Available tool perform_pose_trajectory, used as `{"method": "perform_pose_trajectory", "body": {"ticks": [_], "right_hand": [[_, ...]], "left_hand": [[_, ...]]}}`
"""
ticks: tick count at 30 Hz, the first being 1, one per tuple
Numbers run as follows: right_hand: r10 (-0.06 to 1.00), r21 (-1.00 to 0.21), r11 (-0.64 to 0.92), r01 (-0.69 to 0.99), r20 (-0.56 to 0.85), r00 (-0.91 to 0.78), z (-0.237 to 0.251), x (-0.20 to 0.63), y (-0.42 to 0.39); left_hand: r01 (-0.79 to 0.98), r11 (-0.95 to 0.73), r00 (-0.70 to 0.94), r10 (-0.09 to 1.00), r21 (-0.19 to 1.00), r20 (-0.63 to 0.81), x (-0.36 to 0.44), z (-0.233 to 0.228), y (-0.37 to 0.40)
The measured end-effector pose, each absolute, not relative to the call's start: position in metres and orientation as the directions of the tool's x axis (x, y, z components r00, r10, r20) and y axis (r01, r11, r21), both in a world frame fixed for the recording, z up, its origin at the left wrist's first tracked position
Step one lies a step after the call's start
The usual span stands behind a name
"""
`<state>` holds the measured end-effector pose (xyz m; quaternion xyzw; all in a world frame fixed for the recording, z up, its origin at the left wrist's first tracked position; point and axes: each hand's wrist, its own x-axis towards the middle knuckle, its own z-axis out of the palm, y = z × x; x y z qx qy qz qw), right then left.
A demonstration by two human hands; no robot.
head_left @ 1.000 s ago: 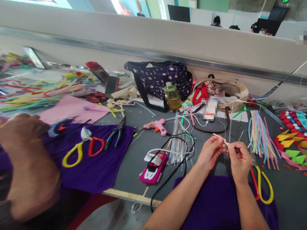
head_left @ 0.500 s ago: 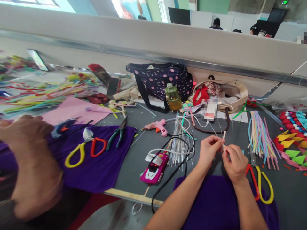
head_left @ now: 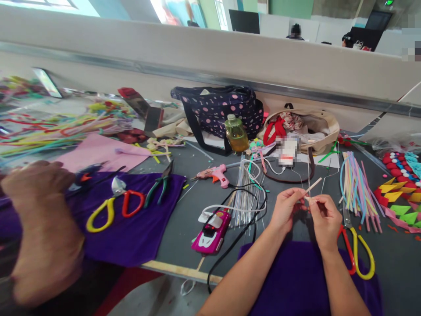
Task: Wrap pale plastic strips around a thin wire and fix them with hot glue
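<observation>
Here both hands (head_left: 307, 210) pinch a pale strip (head_left: 312, 186), scissors (head_left: 357, 250) just beside.

Left of the grip, a co-worker's blurred bare forearm (head_left: 42, 228) runs off the picture's left edge. Beyond the grip, a small white label (head_left: 287, 150) is blurred unreadable.

Clearly a shared craft workshop: long grey table (head_left: 397, 263) crowded with scissors (head_left: 113, 206), glue gun (head_left: 215, 172), coloured sticks (head_left: 357, 188).

Purple cloth (head_left: 131, 228) matt; scissor handles (head_left: 113, 210) glossy plastic (blades metal); table (head_left: 184, 219) smooth grey.
</observation>
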<state>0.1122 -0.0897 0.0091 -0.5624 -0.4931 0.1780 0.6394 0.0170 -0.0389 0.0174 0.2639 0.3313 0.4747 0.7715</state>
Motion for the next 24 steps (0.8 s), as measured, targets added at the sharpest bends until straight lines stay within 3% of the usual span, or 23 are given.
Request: {"method": "perform_pose_trajectory", "body": {"ticks": [5,11,17,21,24], "right_hand": [[0.845,-0.972,0.227,-0.055,0.168,0.508,0.0022,0.1107,-0.0834],[0.869,-0.953,0.193,-0.234,0.055,0.492,0.0036,0.1105,-0.0818],[0.86,-0.959,0.241,-0.15,0.14,0.491,0.0013,0.1123,-0.0827],[0.835,-0.964,0.257,0.063,0.254,0.489,0.0029,0.1155,-0.0855],[0.807,-0.936,0.268,0.227,0.347,0.478,0.0057,0.1178,-0.087]], "left_hand": [[-0.606,0.532,0.476,0.838,0.592,-0.267,0.0187,0.0128,-0.0383],[-0.616,0.618,0.592,0.772,0.489,-0.229,0.0198,0.0083,-0.0384],[-0.626,0.621,0.609,0.767,0.472,-0.202,0.0205,0.0072,-0.0381],[-0.62,0.532,0.503,0.834,0.577,-0.228,0.02,0.0084,-0.037],[-0.616,0.344,0.298,0.935,0.708,-0.194,0.0179,0.0119,-0.037]]}}
